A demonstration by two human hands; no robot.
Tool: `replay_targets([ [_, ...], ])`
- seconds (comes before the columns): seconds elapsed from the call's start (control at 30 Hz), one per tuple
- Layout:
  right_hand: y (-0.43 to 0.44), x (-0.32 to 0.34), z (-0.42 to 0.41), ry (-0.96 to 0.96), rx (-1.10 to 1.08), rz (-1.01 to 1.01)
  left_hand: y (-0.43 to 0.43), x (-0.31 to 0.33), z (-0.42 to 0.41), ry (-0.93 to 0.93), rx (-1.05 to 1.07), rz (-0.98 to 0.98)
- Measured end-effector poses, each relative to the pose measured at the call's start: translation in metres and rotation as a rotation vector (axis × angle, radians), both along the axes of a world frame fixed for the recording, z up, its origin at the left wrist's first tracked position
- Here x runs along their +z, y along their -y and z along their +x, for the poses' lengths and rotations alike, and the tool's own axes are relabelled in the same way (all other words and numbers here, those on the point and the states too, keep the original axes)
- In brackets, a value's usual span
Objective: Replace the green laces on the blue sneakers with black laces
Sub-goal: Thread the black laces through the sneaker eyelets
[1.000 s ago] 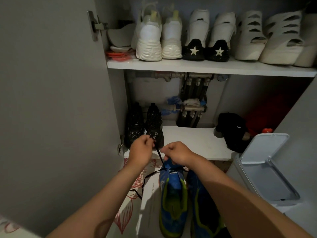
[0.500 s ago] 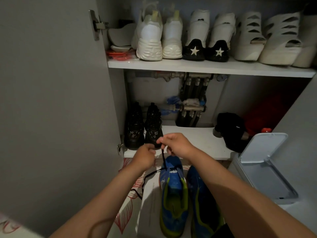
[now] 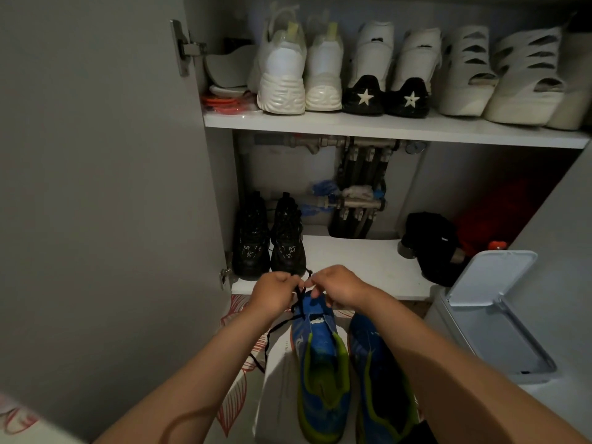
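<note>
Materials and shapes: the pair of blue sneakers, left one (image 3: 320, 363) and right one (image 3: 378, 373), is of smooth synthetic fabric with lime-green collar lining and small white marks. They stand side by side, heels toward the camera and toes toward the cupboard, on a flat white box (image 3: 275, 389). The box lies on a pale mat (image 3: 237, 395) printed with red leaves. The black lace (image 3: 300, 298) is a thin woven cord. The lower shelf (image 3: 358, 257) is a smooth white board carrying glossy black boots (image 3: 269, 238). A grey bin (image 3: 490, 302) with its flat lid raised stands to the right.

Change: half a second ago the right hand was held higher than the left, over the shelf edge. It has come down, and both hands are now level and close together over the toe of the left sneaker.

Task item: the left hand (image 3: 275, 293) and right hand (image 3: 339, 288) are both curled and pinching the black lace between them. A short tail stands up above the knuckles. A longer loose length runs from the left sneaker's forefoot leftward across the box and onto the mat. No lace can be made out on the right sneaker, which the right forearm partly covers.
</note>
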State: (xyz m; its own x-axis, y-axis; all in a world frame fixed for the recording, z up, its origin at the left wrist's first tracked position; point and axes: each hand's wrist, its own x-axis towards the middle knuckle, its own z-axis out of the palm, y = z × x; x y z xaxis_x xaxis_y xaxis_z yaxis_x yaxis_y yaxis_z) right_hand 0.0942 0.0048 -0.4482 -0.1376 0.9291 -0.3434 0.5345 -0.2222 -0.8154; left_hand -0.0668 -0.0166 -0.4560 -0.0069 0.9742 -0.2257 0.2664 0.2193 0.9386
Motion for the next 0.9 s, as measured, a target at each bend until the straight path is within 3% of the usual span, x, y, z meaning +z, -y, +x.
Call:
replay_targets([
  [0.13, 0.0, -0.02, 0.004, 0.26, 0.178, 0.046, 0.004, 0.002, 0.001, 0.176, 0.008, -0.064],
  [0.27, 0.003, -0.033, -0.004, 0.398, 0.3, 0.108, 0.0, 0.008, 0.001, 0.412, 0.123, -0.101],
  [0.37, 0.004, -0.038, -0.01, 0.502, 0.348, 0.12, -0.004, 0.004, -0.005, 0.446, 0.167, -0.128],
  [0.43, 0.005, -0.04, -0.011, 0.617, 0.404, 0.129, -0.008, -0.005, -0.012, 0.322, 0.176, -0.142],
  [0.53, 0.004, -0.04, -0.01, 0.684, 0.428, 0.134, -0.013, -0.022, -0.027, -0.034, 0.134, -0.125],
  [0.7, 0.002, -0.034, -0.016, 0.712, 0.431, 0.113, -0.006, -0.041, -0.036, -0.53, -0.214, -0.248],
  [0.9, 0.005, -0.028, -0.033, 0.895, 0.439, 0.151, -0.003, -0.047, -0.043, -0.806, -0.32, -0.418],
])
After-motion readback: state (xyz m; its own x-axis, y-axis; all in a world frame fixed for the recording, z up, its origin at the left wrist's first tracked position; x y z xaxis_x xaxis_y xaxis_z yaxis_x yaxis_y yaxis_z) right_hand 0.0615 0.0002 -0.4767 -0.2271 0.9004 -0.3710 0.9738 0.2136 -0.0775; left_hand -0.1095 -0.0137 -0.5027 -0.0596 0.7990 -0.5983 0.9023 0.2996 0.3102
